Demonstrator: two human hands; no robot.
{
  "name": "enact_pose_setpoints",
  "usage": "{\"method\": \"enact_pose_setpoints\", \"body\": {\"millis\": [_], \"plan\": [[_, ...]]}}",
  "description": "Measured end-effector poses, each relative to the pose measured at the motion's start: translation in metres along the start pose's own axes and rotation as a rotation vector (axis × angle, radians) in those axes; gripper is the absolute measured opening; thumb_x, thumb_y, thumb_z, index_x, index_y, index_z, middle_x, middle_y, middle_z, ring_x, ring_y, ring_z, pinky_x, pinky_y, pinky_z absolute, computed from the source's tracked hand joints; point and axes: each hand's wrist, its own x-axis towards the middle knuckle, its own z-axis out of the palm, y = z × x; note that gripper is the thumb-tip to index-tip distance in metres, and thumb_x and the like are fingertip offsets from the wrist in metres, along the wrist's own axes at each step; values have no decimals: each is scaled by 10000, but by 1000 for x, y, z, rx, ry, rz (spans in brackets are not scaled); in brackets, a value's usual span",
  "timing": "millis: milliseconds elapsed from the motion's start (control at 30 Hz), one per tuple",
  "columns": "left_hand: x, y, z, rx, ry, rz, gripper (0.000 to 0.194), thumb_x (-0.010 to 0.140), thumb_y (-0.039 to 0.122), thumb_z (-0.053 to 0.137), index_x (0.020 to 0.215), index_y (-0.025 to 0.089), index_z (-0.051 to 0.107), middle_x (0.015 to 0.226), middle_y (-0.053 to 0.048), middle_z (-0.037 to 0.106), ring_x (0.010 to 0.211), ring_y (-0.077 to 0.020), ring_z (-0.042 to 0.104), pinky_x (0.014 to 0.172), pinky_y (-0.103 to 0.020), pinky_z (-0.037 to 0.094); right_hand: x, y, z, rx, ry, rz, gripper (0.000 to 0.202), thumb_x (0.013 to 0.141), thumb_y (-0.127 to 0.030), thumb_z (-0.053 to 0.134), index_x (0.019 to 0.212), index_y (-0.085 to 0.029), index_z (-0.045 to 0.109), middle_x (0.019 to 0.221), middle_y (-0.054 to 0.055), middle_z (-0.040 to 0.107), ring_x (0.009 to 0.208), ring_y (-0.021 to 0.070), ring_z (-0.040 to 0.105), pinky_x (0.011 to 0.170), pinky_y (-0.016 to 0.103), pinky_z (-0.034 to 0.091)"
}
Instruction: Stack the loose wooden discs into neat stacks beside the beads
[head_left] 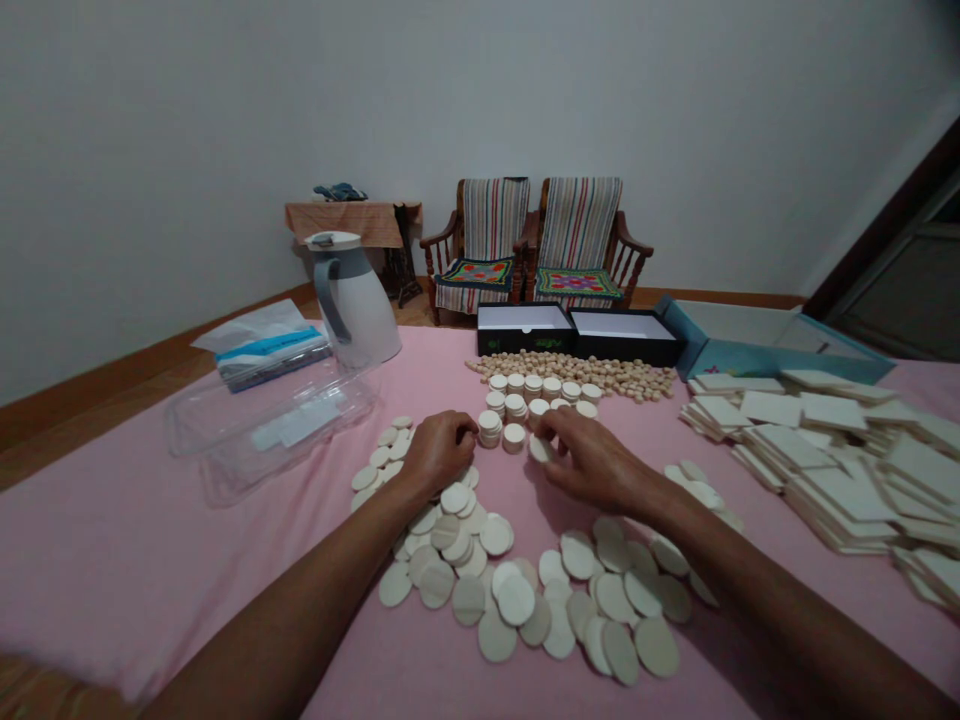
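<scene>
Pale round wooden discs [516, 600] lie loose in a curved heap on the pink cloth [247, 590]. Beyond them stand rows of short disc stacks [514, 437]. My left hand [444, 447] is over the left part of the heap, its fingers curled together beside the nearest left stack [490, 428]; whether anything is between them is hidden. My right hand [581, 455] holds a disc [540, 449] between thumb and fingers, just right of the front stacks.
Small wooden beads [570, 372] lie behind the stacks, before two black boxes [626, 350]. Square wooden tiles [840, 480] and a blue box [772, 358] are at right. Clear plastic trays [281, 440], a tissue pack [270, 352] and a white jug [364, 315] are at left.
</scene>
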Motion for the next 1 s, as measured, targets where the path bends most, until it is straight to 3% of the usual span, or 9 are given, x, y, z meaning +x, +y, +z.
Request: {"method": "enact_pose_setpoints", "body": {"millis": [167,367,567,700,800,1000], "plan": [[1,-1,0,4,-12,-1,242,749,148,504,857,177,718,824,-44,713,718,-165,618,647,-244,418,9,19,9,-10,166,36,142,714,-171,538,843,-190,484,850,42,513,734,163,458,614,260,334],[1,0,0,11,-14,-2,242,747,153,502,851,179,719,823,-45,713,720,-167,619,643,-245,416,10,28,25,-28,173,49,106,725,-187,538,816,-192,483,802,29,508,699,157,454,597,259,318],[1,-1,1,21,-4,4,242,743,158,505,855,186,718,840,-42,716,731,-168,625,660,-246,427,9,19,17,7,191,38,98,733,-184,559,818,-184,511,810,29,535,699,149,469,604,255,322],[1,-1,1,18,-4,7,242,744,154,506,859,189,715,849,-36,718,750,-165,629,673,-240,434,1,-8,10,163,-22,-32,65,745,-145,547,802,-175,551,726,7,553,664,132,485,587,241,328],[1,0,-1,20,-6,2,243,747,153,508,866,187,717,857,-39,719,753,-167,632,679,-243,440,-8,-30,10,250,-215,-86,150,730,-185,597,878,-176,572,811,18,582,696,133,499,592,237,339],[1,0,0,22,-7,-6,240,752,158,515,876,190,717,871,-38,720,769,-165,632,683,-238,442,-18,-49,19,184,-331,-123,263,683,-240,660,905,-183,531,867,20,545,721,140,470,615,251,341]]}}
